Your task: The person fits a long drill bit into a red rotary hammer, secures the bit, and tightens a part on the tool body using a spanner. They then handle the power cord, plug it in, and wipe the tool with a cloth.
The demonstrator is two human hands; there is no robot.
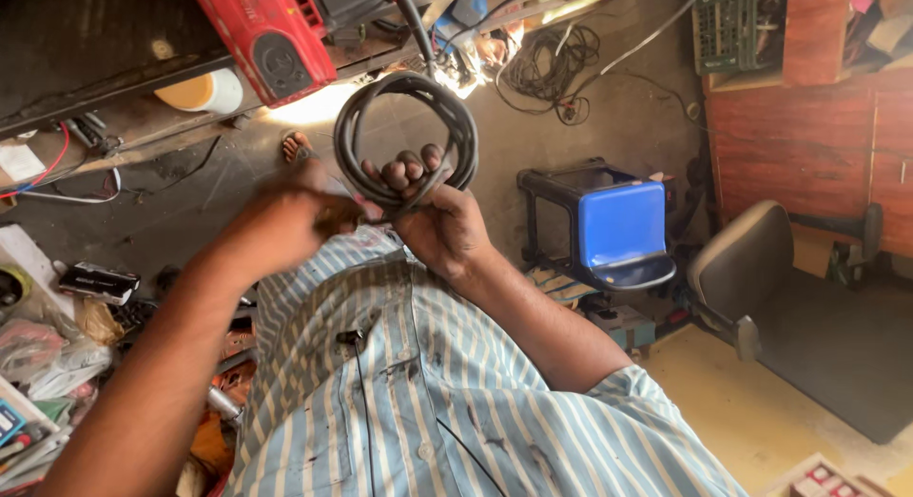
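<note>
Fingers [411, 170] of the right hand [439, 221] curled tight around a coiled black cable [404, 136], left hand [295, 221] blurred, pinching the cable's lower end, red machine [266, 31] above.

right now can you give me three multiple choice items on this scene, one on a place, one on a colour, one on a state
1. Where is the blue stool?
A. on the floor, to the right of the hands
B. on the bench, beside the red machine
C. on the person's lap

2. What colour is the cable in the hands?
A. yellow
B. black
C. white

3. What state is the cable in?
A. stretched out straight
C. cut into pieces
B. wound into a coil

Answers:
1. A: the stool stands on the floor, right of the right hand.
2. B: the loops above the fingers are black.
3. B: it forms round loops gripped by the right hand, with the blurred left hand at their lower edge, below the red machine.
</note>
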